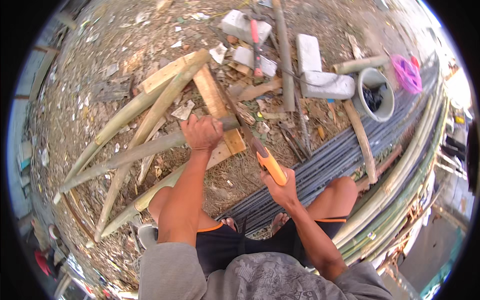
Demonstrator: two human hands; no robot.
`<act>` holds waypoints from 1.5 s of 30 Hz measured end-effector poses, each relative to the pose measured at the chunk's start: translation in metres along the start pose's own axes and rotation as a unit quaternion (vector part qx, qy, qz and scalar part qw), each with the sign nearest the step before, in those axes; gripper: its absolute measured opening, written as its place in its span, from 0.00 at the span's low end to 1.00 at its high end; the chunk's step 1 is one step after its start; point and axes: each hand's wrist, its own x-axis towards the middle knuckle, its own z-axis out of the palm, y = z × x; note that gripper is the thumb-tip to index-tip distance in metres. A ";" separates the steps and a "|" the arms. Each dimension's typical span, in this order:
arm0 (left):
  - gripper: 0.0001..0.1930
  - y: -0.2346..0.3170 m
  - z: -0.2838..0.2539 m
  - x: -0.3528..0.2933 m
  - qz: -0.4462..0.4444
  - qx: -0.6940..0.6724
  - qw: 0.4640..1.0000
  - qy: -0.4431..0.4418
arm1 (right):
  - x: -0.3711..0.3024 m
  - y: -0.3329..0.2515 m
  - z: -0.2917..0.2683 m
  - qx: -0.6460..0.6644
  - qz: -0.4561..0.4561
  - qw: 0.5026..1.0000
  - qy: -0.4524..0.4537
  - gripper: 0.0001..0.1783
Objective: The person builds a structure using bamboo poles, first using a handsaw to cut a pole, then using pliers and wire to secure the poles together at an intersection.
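Observation:
My left hand (202, 132) is closed round a wooden pole (145, 146), close to its right end. That end rests over a frame of squared timber (211, 92). In my right hand (280, 186) is a handsaw (271, 166) with an orange handle, its fingers wrapped round the grip. The saw's dark, narrow blade points up and away, touching or just beside the pole's end; I cannot tell whether it has cut in. Another pole (150, 122) crosses over the timber to the left of my left hand.
Concrete blocks (327, 85) and a red-handled hammer (256, 47) lie ahead. A grey bucket (367, 102) with black plastic inside stands at right, beside a pink plastic bag (406, 75). Dark metal rods (320, 162) and bamboo poles (400, 185) run along the right. Wood chips litter the ground.

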 end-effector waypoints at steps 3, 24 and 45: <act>0.15 -0.006 -0.005 -0.003 0.003 0.034 0.999 -0.001 | -0.035 -0.051 -0.049 -0.030 0.000 1.000 0.009 0.10; 0.22 0.005 0.006 -0.007 0.024 0.111 0.993 -0.016 | -0.154 -0.008 -0.325 -0.006 -0.075 0.871 0.485 0.28; 0.22 -0.004 -0.023 0.002 0.007 0.064 0.998 -0.005 | -0.303 0.044 -0.166 -0.366 -0.028 0.758 0.538 0.18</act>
